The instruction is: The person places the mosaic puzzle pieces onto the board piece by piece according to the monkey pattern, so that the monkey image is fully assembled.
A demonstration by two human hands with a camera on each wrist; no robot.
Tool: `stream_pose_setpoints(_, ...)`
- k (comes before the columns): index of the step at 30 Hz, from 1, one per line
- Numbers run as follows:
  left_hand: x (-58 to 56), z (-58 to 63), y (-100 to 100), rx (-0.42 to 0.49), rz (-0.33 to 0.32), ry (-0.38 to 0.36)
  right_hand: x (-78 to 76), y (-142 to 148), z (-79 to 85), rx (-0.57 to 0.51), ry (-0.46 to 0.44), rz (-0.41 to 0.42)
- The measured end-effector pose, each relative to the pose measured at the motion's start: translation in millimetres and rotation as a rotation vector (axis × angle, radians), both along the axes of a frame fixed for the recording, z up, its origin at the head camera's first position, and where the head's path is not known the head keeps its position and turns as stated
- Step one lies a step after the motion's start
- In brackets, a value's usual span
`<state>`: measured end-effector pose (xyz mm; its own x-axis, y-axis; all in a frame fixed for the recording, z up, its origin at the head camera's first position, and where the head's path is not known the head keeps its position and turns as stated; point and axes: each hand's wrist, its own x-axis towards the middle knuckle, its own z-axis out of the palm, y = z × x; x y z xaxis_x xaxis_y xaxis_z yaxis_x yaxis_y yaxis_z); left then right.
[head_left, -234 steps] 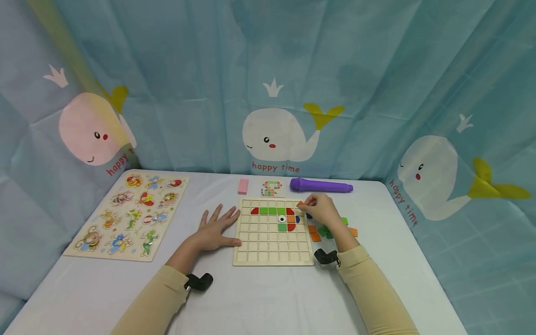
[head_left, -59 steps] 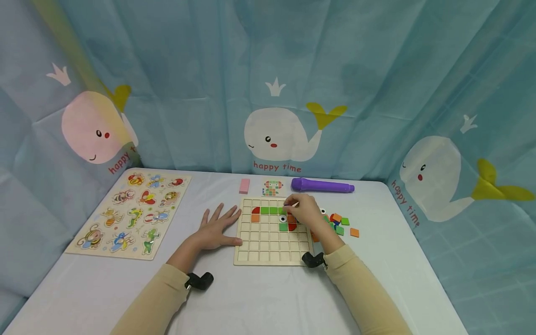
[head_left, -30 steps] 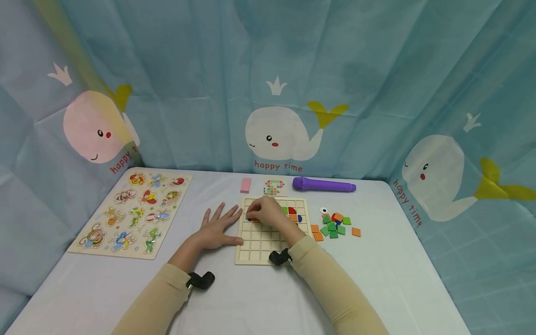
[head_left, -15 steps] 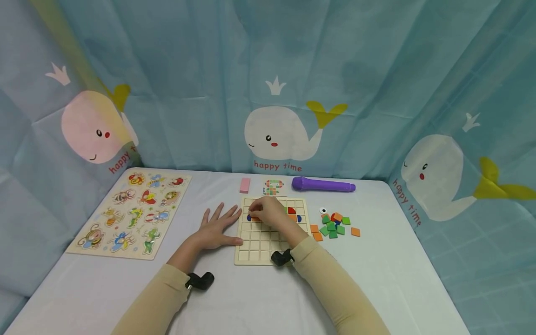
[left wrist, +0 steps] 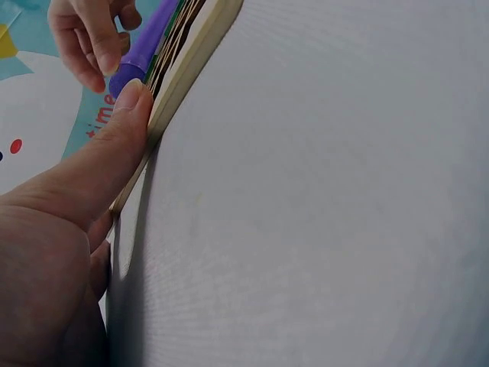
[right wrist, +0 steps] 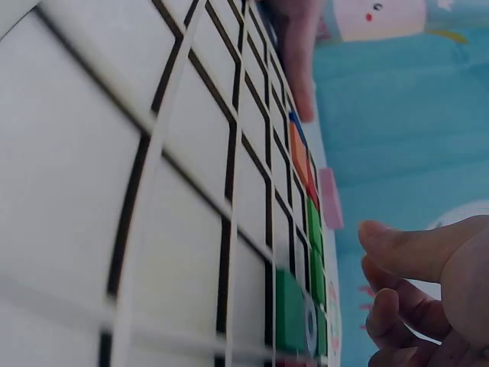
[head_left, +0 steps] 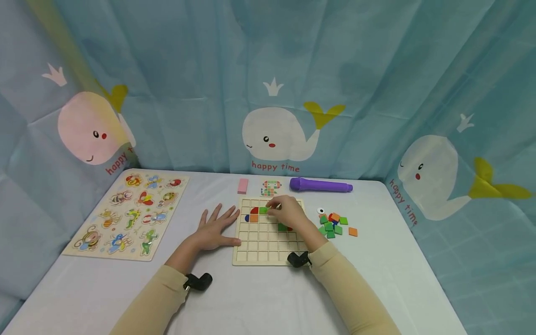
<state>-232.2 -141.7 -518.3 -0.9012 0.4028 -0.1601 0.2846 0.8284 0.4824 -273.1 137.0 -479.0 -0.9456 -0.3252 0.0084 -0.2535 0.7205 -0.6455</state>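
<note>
The wooden grid board [head_left: 259, 246] lies on the white table. My left hand [head_left: 213, 232] is spread flat at its left side, thumb and fingertips touching the edge. My right hand [head_left: 289, 214] hovers over the upper part of the board, fingers loosely bent; in the right wrist view nothing shows between thumb and fingers [right wrist: 405, 252]. Left of it, a blue rounded piece [head_left: 247, 218], an orange square tile [head_left: 253, 217], a red rounded piece [head_left: 254, 211] and a green tile [head_left: 263, 211] sit in cells. A darker green tile [head_left: 282, 227] shows below the hand, which hides other pieces.
Loose tiles [head_left: 331, 227] lie heaped right of the board, with a white eye disc [head_left: 320, 211]. Behind the board are a pink block [head_left: 243, 186], a pattern card [head_left: 271, 188] and a purple microphone-shaped stick [head_left: 321, 185]. An insect puzzle board [head_left: 125, 216] lies at left.
My right hand put an orange tile and then a blue rounded piece at the grid's upper left, let go, and has moved back rightward. The left hand has stayed in place.
</note>
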Motion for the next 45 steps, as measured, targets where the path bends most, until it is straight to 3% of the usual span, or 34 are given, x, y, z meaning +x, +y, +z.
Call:
stream_pose_setpoints(18, 2.8, -2.3, -1.2, 0.018, 0.009, 0.006, 0.0, 67.3, 8.2, -0.013, -0.014, -0.170)
stream_pose_setpoints(36, 0.8, -0.6, 2.3, 0.000, 0.004, 0.004, -2.6, 125.7, -7.3, 0.036, -0.075, -0.368)
stream_pose_setpoints(45, 1.5, 1.3, 1.6, 0.001, 0.014, -0.003, -2.4, 130.9, -12.4, 0.111, -0.102, -0.390)
